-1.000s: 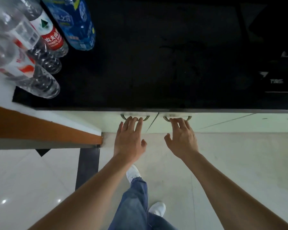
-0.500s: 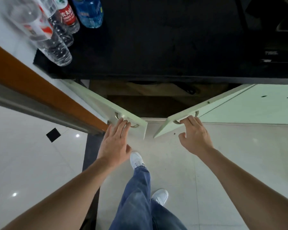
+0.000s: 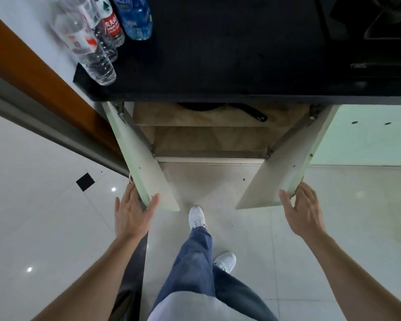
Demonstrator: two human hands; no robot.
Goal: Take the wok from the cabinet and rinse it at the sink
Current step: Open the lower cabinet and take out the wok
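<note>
Wok (image 3: 200, 106): dark, on the upper shelf inside the cabinet (image 3: 208, 135), at the back, mostly hidden under the black countertop (image 3: 218, 54) edge. Only its front rim shows. Its black handle (image 3: 250, 112) runs out to the right of the bowl, ending near the shelf's front edge.

Both hands are well apart from the wok, out at the free ends of the 2 cabinet doors, nearer the camera than the shelf.

Left hand (image 3: 131, 214): fingers spread and extended, thumb lying against the inner face of the left door (image 3: 139, 156), the other fingers behind the door's outer edge. Loose contact on the door edge, not a closed grasp. It sits left of the wok and well forward of it.

Right hand (image 3: 303, 209): open, fingers splayed, thumb on the inner face of the right door (image 3: 285, 167), fingertips at the door's outer edge. Same loose hold. It sits right of the wok and well forward of it.

Both doors stand swung wide, exposing 2 shelf levels.

On the countertop, left of the wok and further back: 4 plastic bottles (image 3: 102, 31), clear, red-labelled and blue.

Below the cabinet opening: white shoes (image 3: 196, 216) and blue jeans (image 3: 195, 262) on pale floor tiles (image 3: 44, 228).
</note>
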